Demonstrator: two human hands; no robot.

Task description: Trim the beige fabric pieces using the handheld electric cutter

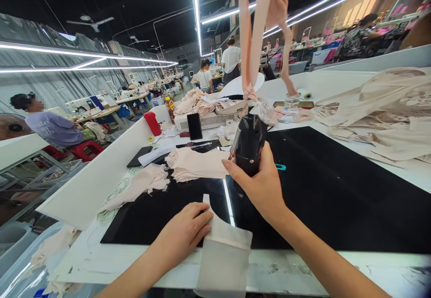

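My right hand (261, 185) is wrapped around a black handheld tool (248, 143) standing upright over the black mat (336, 190). Pale pink fabric strips (256, 37) hang from above and meet the tool's top. My left hand (183, 233) lies flat, fingers together, on a pale fabric piece (224, 248) that drapes over the table's front edge. A stack of pink fabric pieces (195, 163) sits just behind my hands.
A white basket (208, 119) with pink fabric, a black phone (194, 126) and a red bottle (152, 123) stand at the back. Larger pink cloth (387, 113) lies at the right. A raised white wall (101, 176) borders the left. Other people work at distant tables.
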